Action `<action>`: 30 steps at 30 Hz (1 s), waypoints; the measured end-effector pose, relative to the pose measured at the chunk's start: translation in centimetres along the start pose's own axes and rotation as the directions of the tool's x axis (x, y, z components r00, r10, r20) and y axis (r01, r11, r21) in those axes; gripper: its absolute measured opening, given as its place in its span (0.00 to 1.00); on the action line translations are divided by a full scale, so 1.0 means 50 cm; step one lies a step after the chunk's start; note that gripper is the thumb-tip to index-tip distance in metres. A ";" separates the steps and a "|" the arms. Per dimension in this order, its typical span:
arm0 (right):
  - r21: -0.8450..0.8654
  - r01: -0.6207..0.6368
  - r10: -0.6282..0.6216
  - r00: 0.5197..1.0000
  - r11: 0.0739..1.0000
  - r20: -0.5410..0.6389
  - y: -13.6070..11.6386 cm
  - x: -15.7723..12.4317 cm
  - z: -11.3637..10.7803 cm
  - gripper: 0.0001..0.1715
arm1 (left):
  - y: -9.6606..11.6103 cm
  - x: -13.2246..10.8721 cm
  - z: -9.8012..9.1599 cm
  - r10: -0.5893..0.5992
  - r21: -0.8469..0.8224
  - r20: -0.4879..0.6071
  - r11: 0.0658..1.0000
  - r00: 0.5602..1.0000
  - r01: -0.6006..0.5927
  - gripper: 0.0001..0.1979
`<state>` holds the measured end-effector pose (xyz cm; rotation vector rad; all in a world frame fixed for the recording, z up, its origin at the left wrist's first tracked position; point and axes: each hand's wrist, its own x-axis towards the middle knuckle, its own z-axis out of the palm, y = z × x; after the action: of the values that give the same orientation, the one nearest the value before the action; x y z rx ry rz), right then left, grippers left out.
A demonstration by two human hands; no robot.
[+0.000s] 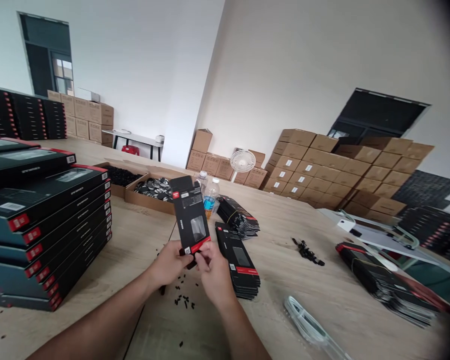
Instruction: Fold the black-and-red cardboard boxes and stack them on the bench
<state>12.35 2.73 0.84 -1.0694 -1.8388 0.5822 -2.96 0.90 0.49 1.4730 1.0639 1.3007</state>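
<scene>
A slim black box point(190, 212) is held upright over the wooden table point(142, 235), its long axis running toward 12 o'clock and its red-striped lower end pinched by the left hand point(170, 262) at 8 o'clock and the right hand point(212, 272) at 5 o'clock, both equally near.

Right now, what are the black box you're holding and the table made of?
The black box looks like thin printed cardboard, matte, with a creased red flap; its shiny window is probably clear plastic. The table seems wood or wood-look laminate: pale grain shows.
</scene>
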 end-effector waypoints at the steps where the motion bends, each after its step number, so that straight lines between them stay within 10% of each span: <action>1: -0.001 -0.028 0.028 0.997 1.000 -0.073 0.003 0.006 -0.010 0.09 | 0.003 0.000 0.000 -0.015 -0.018 0.029 1.000 0.999 0.015 0.10; 5: 0.173 -0.131 0.163 0.969 0.976 -0.184 0.014 0.020 -0.038 0.20 | 0.024 -0.014 0.007 -0.015 -0.105 0.188 0.994 0.982 0.036 0.16; 8: 0.472 -0.251 0.211 0.968 0.845 0.137 0.008 0.008 -0.028 0.21 | 0.043 -0.028 0.005 -0.078 -0.305 0.186 0.943 0.979 0.133 0.22; 12: 0.483 -0.411 0.188 0.876 0.773 0.444 -0.018 -0.012 -0.008 0.19 | 0.069 -0.033 -0.015 -0.342 -0.669 0.275 0.602 0.898 0.435 0.29; 18: 0.322 -0.193 0.205 0.979 0.927 -0.004 -0.029 0.001 -0.046 0.13 | 0.066 -0.029 -0.010 -0.421 -0.656 0.264 0.581 0.868 0.482 0.26; 24: 0.495 -0.177 0.179 0.983 0.851 0.045 -0.023 0.009 -0.075 0.18 | 0.056 -0.053 0.014 -0.457 -0.494 0.418 0.611 0.785 0.618 0.24; 30: 0.744 -0.258 0.294 0.952 0.616 0.086 -0.014 0.022 -0.098 0.19 | 0.051 -0.046 0.002 -0.392 -0.506 0.438 0.637 0.809 0.582 0.21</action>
<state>16.12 3.10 4.22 -0.7612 -1.1667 1.3575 -2.91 -1.95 2.41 0.7424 0.6643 0.8649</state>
